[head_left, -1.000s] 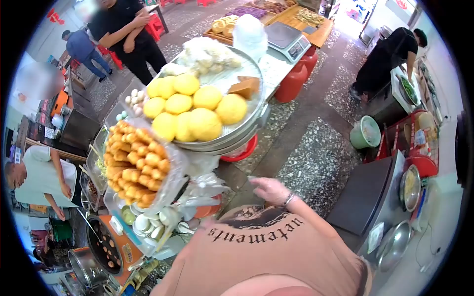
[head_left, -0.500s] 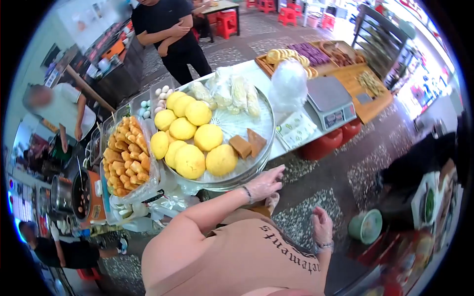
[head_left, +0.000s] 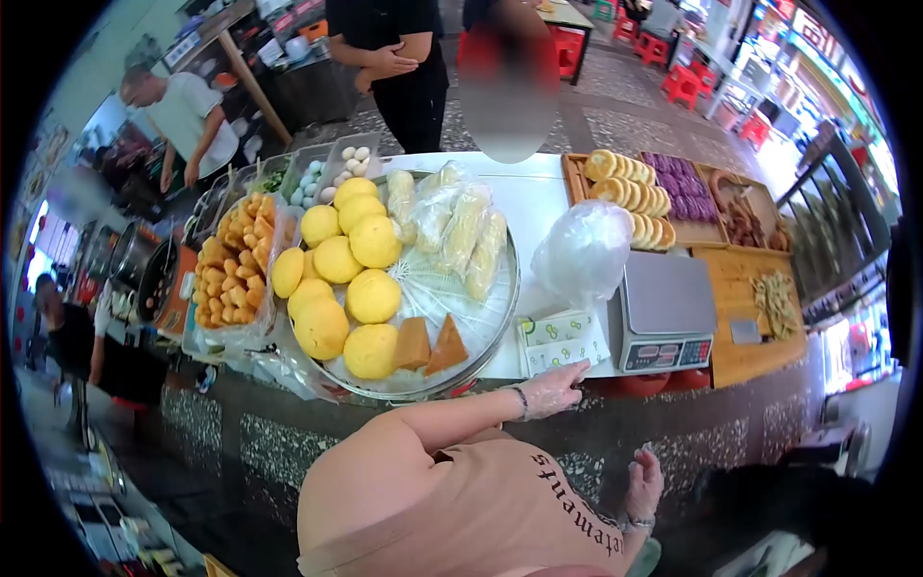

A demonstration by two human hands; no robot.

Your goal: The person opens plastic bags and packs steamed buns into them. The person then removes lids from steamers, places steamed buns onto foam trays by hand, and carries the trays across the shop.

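Note:
My left hand (head_left: 552, 391), in a clear plastic glove, reaches to the near edge of the white table. Its fingers stretch toward a stack of white paper bags with green print (head_left: 561, 338), the fingertips at the stack's near edge; whether they touch it I cannot tell. My right hand (head_left: 644, 484), also gloved, hangs over the floor by my side, fingers loosely bent and nothing seen in it. Left of the bags lies a round metal tray (head_left: 481, 337) with yellow buns (head_left: 372, 240), brown cake wedges (head_left: 447, 348) and bagged corn cobs (head_left: 468, 226).
A roll of plastic bags (head_left: 584, 252) and a digital scale (head_left: 665, 310) stand right of the paper bags. Fried dough pieces (head_left: 231, 279) fill a container at left. Wooden trays of buns (head_left: 630, 183) and purple food (head_left: 680, 188) lie beyond. A person in black (head_left: 399, 67) stands across the table.
My view has turned, so the table appears farther left and more of its right end shows. My left hand has moved closer to the paper bags. My right hand stays low.

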